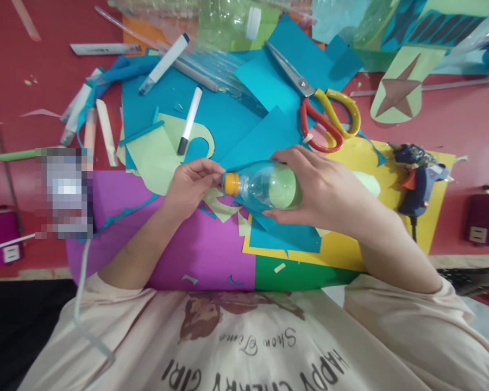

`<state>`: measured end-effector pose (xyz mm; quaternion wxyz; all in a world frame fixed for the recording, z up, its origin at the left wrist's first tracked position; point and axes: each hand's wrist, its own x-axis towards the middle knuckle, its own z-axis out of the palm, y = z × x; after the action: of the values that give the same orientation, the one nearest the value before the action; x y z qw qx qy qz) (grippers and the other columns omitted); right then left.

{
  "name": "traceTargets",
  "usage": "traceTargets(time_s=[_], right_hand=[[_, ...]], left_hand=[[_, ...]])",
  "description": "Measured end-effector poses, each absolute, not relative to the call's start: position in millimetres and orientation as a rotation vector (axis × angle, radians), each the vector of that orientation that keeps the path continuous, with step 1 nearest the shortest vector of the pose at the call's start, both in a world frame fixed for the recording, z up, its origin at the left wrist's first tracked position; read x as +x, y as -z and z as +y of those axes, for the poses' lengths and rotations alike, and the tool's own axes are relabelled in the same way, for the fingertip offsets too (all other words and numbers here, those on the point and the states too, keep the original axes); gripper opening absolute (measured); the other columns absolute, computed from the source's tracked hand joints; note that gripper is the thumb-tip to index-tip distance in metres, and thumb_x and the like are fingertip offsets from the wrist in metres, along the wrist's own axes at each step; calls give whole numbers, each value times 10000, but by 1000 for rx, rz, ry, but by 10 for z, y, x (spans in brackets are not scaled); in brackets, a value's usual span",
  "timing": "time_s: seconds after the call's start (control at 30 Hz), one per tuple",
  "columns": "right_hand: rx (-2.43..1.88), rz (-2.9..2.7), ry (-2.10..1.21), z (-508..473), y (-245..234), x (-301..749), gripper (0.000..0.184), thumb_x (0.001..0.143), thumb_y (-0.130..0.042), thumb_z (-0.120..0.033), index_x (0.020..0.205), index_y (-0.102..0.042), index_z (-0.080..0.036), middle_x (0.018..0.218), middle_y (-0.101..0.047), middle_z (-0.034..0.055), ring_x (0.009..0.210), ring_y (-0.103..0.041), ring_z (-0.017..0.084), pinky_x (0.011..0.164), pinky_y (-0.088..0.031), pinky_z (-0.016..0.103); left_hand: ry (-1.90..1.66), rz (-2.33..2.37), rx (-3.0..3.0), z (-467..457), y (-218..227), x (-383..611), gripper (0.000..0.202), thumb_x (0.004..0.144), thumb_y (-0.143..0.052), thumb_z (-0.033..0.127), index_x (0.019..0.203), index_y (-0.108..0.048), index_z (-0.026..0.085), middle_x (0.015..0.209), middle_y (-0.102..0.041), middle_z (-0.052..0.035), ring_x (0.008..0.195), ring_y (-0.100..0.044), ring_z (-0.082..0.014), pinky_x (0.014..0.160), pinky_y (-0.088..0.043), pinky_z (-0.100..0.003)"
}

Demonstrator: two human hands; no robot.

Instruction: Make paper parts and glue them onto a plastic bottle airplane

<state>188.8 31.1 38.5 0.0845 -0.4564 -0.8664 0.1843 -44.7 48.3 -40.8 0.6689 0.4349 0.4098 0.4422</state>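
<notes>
A clear plastic bottle (255,187) lies on its side over the paper, its orange cap (231,184) pointing left. A round pale-green patch (282,186) shows on its body near the base. My right hand (315,187) is wrapped around the base end, thumb below and fingers above. At the cap's left edge, my left hand (195,184) has thumb and forefinger pinched together, touching or almost touching the cap. A bit of blue shows by those fingertips, too small to make out. Beneath the bottle are blue paper (285,236) and pale-green scraps (222,209).
Scissors (305,89) with red and yellow handles lie beyond the bottle. A glue gun (419,184) rests on yellow card (440,217) at right. Several markers (190,119) and a blurred phone (67,190) are at left. Plastic bottles (228,24) stand along the back.
</notes>
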Motion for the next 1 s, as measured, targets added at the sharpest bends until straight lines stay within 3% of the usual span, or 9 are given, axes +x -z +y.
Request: traceTargets(time_s=[0.3,0.47,0.67,0.77,1.0], right_hand=[[-1377,-2581,-469,295,-367,1866,569,736,-656,-532,1134,-563,-136,998,-676,140,847,-655,306,689,-478,381],[-1461,-2544,-401,288,-328,1848,545,727,-686,-516,1123,-557,-164,984,-662,131,837,-645,322,686,-476,403],[-1511,-2545,-421,291,-291,1831,545,749,-676,-508,1127,-532,-143,999,-639,152,864,-633,327,723,-474,418],[-1526,-2547,-352,277,-263,1811,549,754,-654,-541,1111,-537,-140,995,-643,151,844,-630,311,710,-468,400],[-1533,-2563,-315,244,-209,1761,535,792,-601,-564,1107,-535,-137,992,-645,158,828,-619,295,676,-448,371]], left_hand=[[-1004,989,1177,455,485,-490,329,706,-773,508,752,-678,196,649,-669,11,554,-624,-99,498,-508,-220],[-1275,922,1607,427,483,-470,110,823,-708,304,913,-699,241,924,-688,-8,852,-670,-100,725,-563,-212],[-1309,992,2015,361,408,-490,105,872,-615,203,969,-628,240,908,-659,-15,871,-649,-123,749,-552,-258],[-1291,967,2207,365,382,-494,80,863,-626,259,924,-582,231,886,-656,-29,862,-645,-147,734,-545,-285],[-1051,1132,2421,355,478,-561,279,925,-506,488,875,-573,222,855,-687,-38,801,-651,-162,699,-510,-281]])
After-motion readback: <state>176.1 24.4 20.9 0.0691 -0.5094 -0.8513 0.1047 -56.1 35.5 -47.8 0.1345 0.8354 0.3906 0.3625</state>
